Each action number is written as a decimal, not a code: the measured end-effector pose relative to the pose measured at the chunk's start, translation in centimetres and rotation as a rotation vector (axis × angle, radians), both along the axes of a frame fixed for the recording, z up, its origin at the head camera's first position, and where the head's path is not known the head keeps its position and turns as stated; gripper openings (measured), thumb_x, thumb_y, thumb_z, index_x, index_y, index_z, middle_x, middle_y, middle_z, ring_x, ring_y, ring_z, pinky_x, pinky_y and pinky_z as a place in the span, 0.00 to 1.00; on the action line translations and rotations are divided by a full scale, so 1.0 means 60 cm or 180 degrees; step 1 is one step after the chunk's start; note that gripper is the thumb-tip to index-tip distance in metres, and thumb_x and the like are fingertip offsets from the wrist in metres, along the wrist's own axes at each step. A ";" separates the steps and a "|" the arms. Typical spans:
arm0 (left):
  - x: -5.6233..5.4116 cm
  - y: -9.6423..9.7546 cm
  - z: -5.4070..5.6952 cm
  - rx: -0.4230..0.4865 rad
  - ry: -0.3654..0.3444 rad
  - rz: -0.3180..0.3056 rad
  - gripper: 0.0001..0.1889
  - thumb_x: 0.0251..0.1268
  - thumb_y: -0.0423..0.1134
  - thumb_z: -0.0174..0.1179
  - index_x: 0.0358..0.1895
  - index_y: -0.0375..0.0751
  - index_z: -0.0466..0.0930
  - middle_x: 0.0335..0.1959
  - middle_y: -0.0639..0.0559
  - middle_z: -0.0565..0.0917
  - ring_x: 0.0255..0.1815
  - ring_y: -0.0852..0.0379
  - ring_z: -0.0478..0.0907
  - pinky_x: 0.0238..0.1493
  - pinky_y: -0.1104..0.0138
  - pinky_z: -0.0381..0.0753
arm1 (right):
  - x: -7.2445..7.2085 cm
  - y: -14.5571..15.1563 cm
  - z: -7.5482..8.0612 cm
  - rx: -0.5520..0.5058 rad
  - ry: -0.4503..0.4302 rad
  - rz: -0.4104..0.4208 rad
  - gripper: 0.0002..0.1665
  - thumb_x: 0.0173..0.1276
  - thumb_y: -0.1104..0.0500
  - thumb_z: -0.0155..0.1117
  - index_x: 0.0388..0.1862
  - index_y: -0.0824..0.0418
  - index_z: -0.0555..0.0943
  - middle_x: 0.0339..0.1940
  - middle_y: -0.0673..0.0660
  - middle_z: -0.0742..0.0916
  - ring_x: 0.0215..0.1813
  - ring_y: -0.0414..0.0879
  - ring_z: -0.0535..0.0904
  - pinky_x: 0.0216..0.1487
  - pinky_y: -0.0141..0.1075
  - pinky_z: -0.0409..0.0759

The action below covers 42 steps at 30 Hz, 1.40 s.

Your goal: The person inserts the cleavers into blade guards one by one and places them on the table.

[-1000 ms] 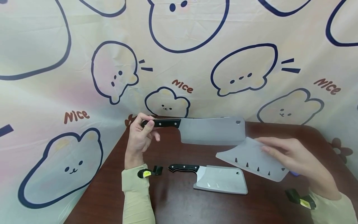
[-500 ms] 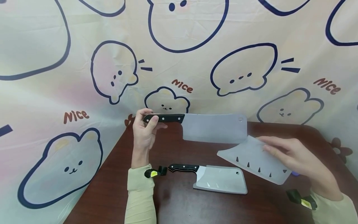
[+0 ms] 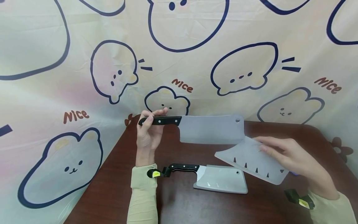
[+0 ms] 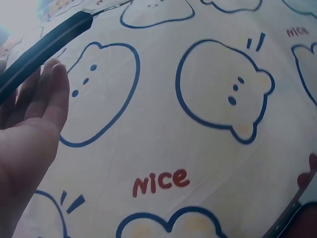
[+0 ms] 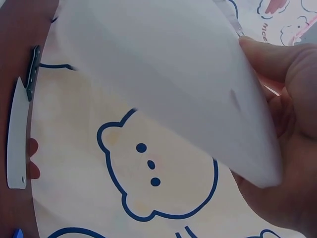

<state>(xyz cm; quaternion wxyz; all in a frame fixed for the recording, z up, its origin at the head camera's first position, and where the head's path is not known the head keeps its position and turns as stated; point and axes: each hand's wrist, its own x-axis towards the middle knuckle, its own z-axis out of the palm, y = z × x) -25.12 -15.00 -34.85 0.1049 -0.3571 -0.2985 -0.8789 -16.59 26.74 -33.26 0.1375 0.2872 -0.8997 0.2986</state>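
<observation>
In the head view my left hand point(image 3: 149, 135) holds a large cleaver by the end of its black riveted handle point(image 3: 165, 120), raised above the table. Its wide blade point(image 3: 211, 130) points right, edge down. The left wrist view shows that handle point(image 4: 54, 47) between thumb and fingers. My right hand point(image 3: 293, 155) pinches a translucent white blade guard point(image 3: 254, 160) with small triangular slots, tilted down to the right. The guard's upper corner overlaps the blade's lower right corner in view; whether they touch I cannot tell. In the right wrist view the guard point(image 5: 168, 84) is blurred.
A second cleaver point(image 3: 221, 179) lies on the brown table point(image 3: 184, 208), handle to the left, its blade seemingly in a pale cover. A small blue object point(image 3: 294, 173) is mostly hidden behind my right hand. A cartoon-printed cloth point(image 3: 195, 68) hangs behind the table.
My left hand has shifted right and turned, its fingers now extended behind and above the handle. The cleaver rose slightly, then came back down and left. The right hand and guard barely moved.
</observation>
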 end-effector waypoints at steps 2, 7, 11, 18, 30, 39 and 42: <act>0.003 0.005 0.003 0.0169 0.0006 -0.0159 0.04 0.72 0.33 0.52 0.38 0.39 0.76 0.44 0.42 0.88 0.56 0.44 0.83 0.67 0.54 0.72 | -0.002 -0.002 -0.001 0.0029 0.0031 0.0008 0.23 0.65 0.66 0.66 0.59 0.54 0.81 0.46 0.50 0.87 0.37 0.31 0.82 0.33 0.28 0.82; 0.011 0.023 0.013 0.0778 -0.0271 -0.0391 0.14 0.75 0.43 0.51 0.31 0.39 0.76 0.33 0.44 0.88 0.47 0.47 0.85 0.60 0.56 0.77 | -0.004 -0.007 -0.004 0.0056 0.0070 0.0030 0.23 0.64 0.66 0.67 0.59 0.55 0.81 0.47 0.51 0.88 0.38 0.31 0.82 0.35 0.27 0.82; 0.017 0.033 0.016 0.1130 -0.0463 -0.0398 0.21 0.75 0.50 0.50 0.26 0.40 0.74 0.24 0.47 0.82 0.36 0.50 0.84 0.55 0.57 0.78 | -0.006 -0.010 -0.005 0.0080 0.0033 0.0009 0.23 0.66 0.65 0.66 0.60 0.54 0.81 0.46 0.52 0.88 0.38 0.31 0.82 0.34 0.29 0.82; 0.019 0.028 0.012 0.0997 -0.0550 -0.0245 0.20 0.77 0.42 0.49 0.22 0.39 0.74 0.19 0.50 0.78 0.28 0.54 0.79 0.52 0.61 0.81 | -0.006 -0.017 -0.004 -0.0065 0.0168 -0.0055 0.25 0.65 0.67 0.66 0.60 0.53 0.80 0.46 0.55 0.88 0.38 0.31 0.84 0.32 0.28 0.82; 0.020 0.014 0.016 0.0608 -0.0576 -0.0329 0.19 0.75 0.37 0.48 0.20 0.41 0.72 0.16 0.51 0.79 0.21 0.55 0.78 0.45 0.60 0.84 | 0.000 -0.021 -0.009 -0.0091 0.0381 0.0167 0.27 0.58 0.72 0.69 0.56 0.54 0.83 0.44 0.50 0.89 0.36 0.31 0.82 0.35 0.21 0.79; 0.028 -0.002 0.019 0.0075 -0.0677 -0.0229 0.23 0.78 0.36 0.41 0.18 0.43 0.72 0.14 0.54 0.78 0.20 0.56 0.77 0.39 0.61 0.84 | -0.012 -0.032 -0.019 -0.0011 0.0435 0.0578 0.28 0.56 0.74 0.69 0.55 0.55 0.84 0.45 0.50 0.90 0.35 0.31 0.80 0.36 0.20 0.77; 0.027 0.001 0.019 -0.0063 -0.0745 -0.0094 0.23 0.78 0.37 0.40 0.19 0.44 0.73 0.14 0.55 0.78 0.22 0.56 0.79 0.41 0.61 0.84 | -0.014 -0.031 -0.021 -0.0026 0.0542 0.0566 0.29 0.53 0.75 0.71 0.53 0.55 0.85 0.44 0.49 0.90 0.36 0.30 0.81 0.37 0.19 0.77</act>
